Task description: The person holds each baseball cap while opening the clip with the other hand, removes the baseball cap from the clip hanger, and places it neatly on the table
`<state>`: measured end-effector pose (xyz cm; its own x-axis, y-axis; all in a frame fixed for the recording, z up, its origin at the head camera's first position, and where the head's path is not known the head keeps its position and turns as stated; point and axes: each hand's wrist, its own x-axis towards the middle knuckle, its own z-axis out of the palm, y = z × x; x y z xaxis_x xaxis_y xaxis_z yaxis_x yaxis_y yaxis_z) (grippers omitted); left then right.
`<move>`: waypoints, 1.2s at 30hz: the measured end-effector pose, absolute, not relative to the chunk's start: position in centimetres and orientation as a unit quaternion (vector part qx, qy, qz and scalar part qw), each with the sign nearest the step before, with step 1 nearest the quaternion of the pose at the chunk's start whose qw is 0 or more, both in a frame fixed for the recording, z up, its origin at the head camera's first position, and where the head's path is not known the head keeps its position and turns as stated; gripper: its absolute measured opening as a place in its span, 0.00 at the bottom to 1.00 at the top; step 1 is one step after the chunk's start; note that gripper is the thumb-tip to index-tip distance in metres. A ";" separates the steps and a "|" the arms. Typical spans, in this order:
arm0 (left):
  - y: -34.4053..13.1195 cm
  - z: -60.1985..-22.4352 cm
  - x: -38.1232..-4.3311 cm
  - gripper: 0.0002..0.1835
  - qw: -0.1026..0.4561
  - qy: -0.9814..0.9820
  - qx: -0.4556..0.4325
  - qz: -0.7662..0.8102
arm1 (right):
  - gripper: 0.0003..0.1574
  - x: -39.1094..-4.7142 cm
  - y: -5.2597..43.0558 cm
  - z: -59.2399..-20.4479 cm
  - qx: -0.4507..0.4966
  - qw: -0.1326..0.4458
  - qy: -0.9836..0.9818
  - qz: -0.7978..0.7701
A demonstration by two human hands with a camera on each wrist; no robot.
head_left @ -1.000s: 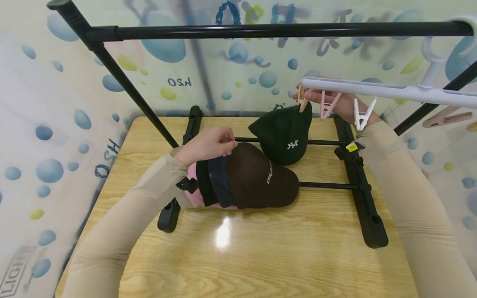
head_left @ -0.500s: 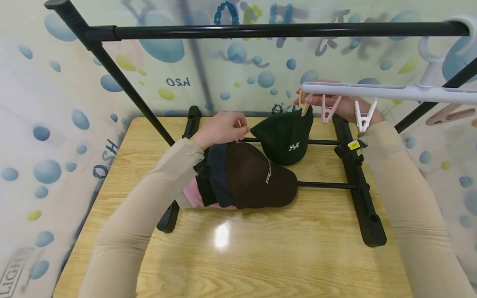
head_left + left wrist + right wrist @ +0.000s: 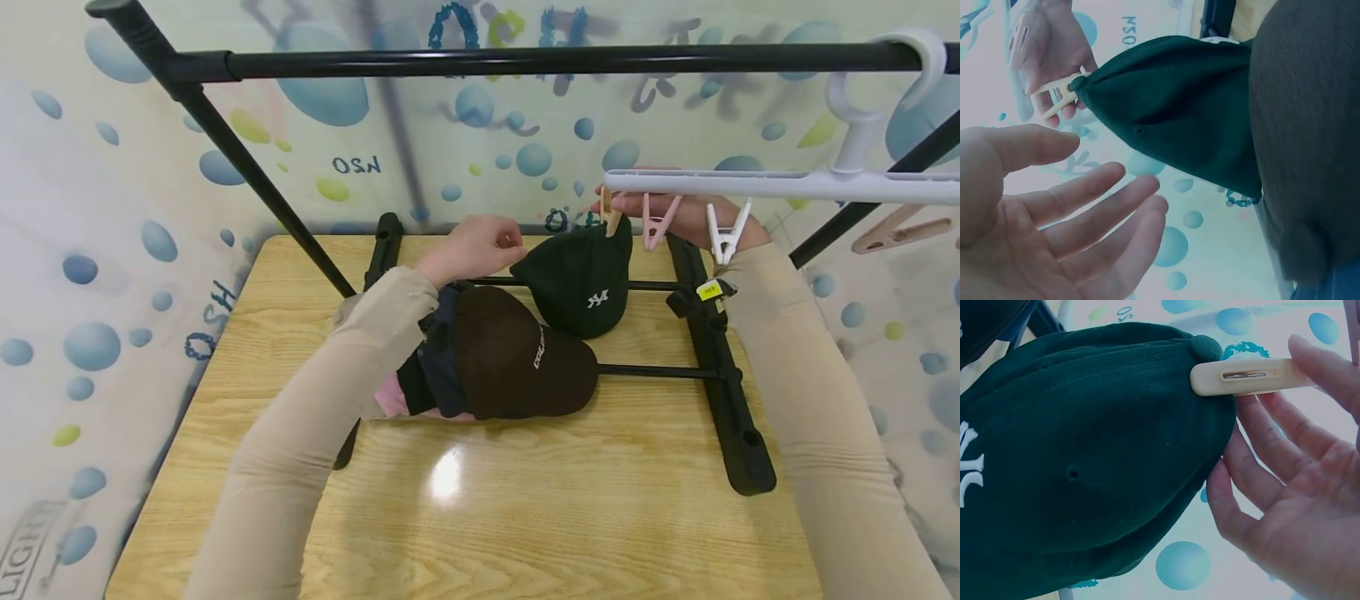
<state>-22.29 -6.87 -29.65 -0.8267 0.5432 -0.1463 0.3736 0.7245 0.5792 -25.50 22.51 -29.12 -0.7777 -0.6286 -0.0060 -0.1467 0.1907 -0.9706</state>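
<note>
A dark green cap [image 3: 573, 279] with a white emblem hangs by its crown button from a beige clothespin [image 3: 1247, 376] at the left end of a white hanger [image 3: 720, 182]. My right hand [image 3: 693, 217] reaches behind the hanger and pinches that clothespin, its thumb on the outer end and fingers behind. My left hand [image 3: 476, 248] hovers just left of the cap, holding nothing. In the left wrist view its fingers [image 3: 1097, 228] are spread and relaxed, apart from the green cloth. Below it, a brown cap [image 3: 517, 354] with white lettering lies on a row of stacked caps.
Pink [image 3: 658, 221] and white [image 3: 726, 233] clothespins hang along the hanger, which hooks over the black rack's top bar [image 3: 525, 62]. The rack's feet [image 3: 723, 400] stand on the wooden table [image 3: 562, 517]. Navy, black and pink caps sit under the brown one.
My left hand has moved right and slightly up, from above the stacked caps to beside the green cap. My right hand stays at the clothespin; the hanger has tilted slightly toward level.
</note>
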 end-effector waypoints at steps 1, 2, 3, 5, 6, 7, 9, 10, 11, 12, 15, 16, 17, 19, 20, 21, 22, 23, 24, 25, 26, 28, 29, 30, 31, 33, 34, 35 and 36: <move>-6.7 -29.7 -22.4 0.11 0.160 0.913 0.250 0.281 | 0.18 -25.5 22.5 -29.1 -0.265 0.206 0.734 -0.590; -6.5 -29.8 -22.4 0.11 0.163 0.911 0.251 0.285 | 0.17 -25.5 22.5 -29.2 -0.268 0.205 0.725 -0.600; -6.3 -29.9 -22.5 0.12 0.166 0.909 0.252 0.288 | 0.16 -25.6 22.5 -29.2 -0.272 0.208 0.720 -0.603; -5.8 -30.0 -22.7 0.14 0.167 0.906 0.259 0.291 | 0.15 -25.6 22.3 -29.3 -0.272 0.210 0.719 -0.604; -5.5 -30.1 -22.8 0.15 0.168 0.904 0.265 0.290 | 0.15 -25.7 22.2 -29.3 -0.271 0.211 0.722 -0.601; -5.1 -30.2 -22.8 0.16 0.169 0.902 0.270 0.290 | 0.14 -25.7 22.2 -29.4 -0.268 0.209 0.724 -0.600; -4.4 -30.3 -23.0 0.19 0.166 0.899 0.286 0.286 | 0.15 -25.7 22.1 -29.4 -0.261 0.210 0.736 -0.588; -4.1 -30.4 -23.1 0.20 0.165 0.897 0.293 0.285 | 0.15 -25.7 22.1 -29.4 -0.257 0.208 0.740 -0.586; -3.8 -30.4 -23.1 0.22 0.164 0.896 0.299 0.285 | 0.15 -25.7 22.1 -29.4 -0.256 0.208 0.740 -0.586; -3.5 -30.5 -23.2 0.23 0.166 0.894 0.302 0.287 | 0.15 -25.7 22.1 -29.5 -0.253 0.208 0.740 -0.587; -2.8 -30.9 -23.4 0.25 0.161 0.890 0.313 0.289 | 0.17 -25.8 22.1 -29.7 -0.240 0.212 0.739 -0.593; -2.6 -30.9 -23.4 0.25 0.159 0.890 0.316 0.288 | 0.18 -25.8 22.0 -29.8 -0.238 0.216 0.738 -0.593; -2.4 -31.0 -23.4 0.26 0.157 0.889 0.321 0.288 | 0.20 -25.9 22.0 -29.8 -0.237 0.220 0.738 -0.592; -2.0 -31.1 -23.5 0.25 0.152 0.887 0.329 0.288 | 0.21 -26.0 22.0 -29.9 -0.235 0.225 0.739 -0.590; -1.8 -31.1 -23.5 0.25 0.148 0.887 0.333 0.285 | 0.22 -26.0 22.0 -29.9 -0.238 0.227 0.737 -0.591; -1.7 -31.0 -23.4 0.24 0.145 0.886 0.335 0.285 | 0.22 -26.0 21.9 -29.8 -0.240 0.228 0.735 -0.591; -1.5 -31.0 -23.4 0.24 0.144 0.887 0.334 0.284 | 0.22 -26.0 21.9 -29.9 -0.243 0.231 0.733 -0.592; -1.4 -30.9 -23.4 0.23 0.143 0.887 0.333 0.285 | 0.21 -26.0 21.9 -29.9 -0.245 0.231 0.731 -0.593; -1.3 -30.9 -23.3 0.22 0.142 0.888 0.331 0.284 | 0.21 -26.0 21.9 -29.9 -0.248 0.232 0.728 -0.596; -1.2 -30.9 -23.3 0.22 0.142 0.889 0.330 0.283 | 0.21 -26.0 21.9 -29.9 -0.251 0.233 0.724 -0.599; -1.1 -30.8 -23.3 0.21 0.142 0.889 0.330 0.284 | 0.20 -26.0 21.9 -29.9 -0.255 0.232 0.721 -0.601; -1.0 -30.9 -23.3 0.21 0.143 0.888 0.332 0.283 | 0.21 -26.0 22.0 -30.1 -0.263 0.232 0.715 -0.605; -0.9 -30.9 -23.3 0.20 0.142 0.888 0.336 0.280 | 0.21 -26.1 22.0 -30.2 -0.266 0.231 0.712 -0.607; -0.9 -30.9 -23.3 0.20 0.142 0.888 0.340 0.275 | 0.21 -26.1 22.0 -30.3 -0.271 0.231 0.709 -0.609; -0.8 -30.9 -23.4 0.19 0.141 0.888 0.344 0.271 | 0.22 -26.2 22.0 -30.4 -0.275 0.229 0.707 -0.610; -0.6 -31.0 -23.3 0.18 0.137 0.888 0.354 0.260 | 0.22 -26.3 22.0 -30.5 -0.282 0.230 0.699 -0.615; -0.6 -31.0 -23.3 0.17 0.135 0.888 0.357 0.256 | 0.22 -26.3 22.0 -30.6 -0.284 0.232 0.697 -0.616; -0.5 -31.0 -23.3 0.16 0.133 0.888 0.360 0.253 | 0.21 -26.3 21.9 -30.6 -0.284 0.231 0.694 -0.620; -0.4 -31.1 -23.3 0.15 0.131 0.889 0.360 0.252 | 0.21 -26.2 21.9 -30.7 -0.285 0.232 0.690 -0.623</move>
<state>-23.27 -0.44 -31.07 -0.7065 0.7058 -0.0525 0.5734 0.6142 0.5422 -26.24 21.95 -30.67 -0.7297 -0.6830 0.0338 -0.1037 0.0616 -0.9927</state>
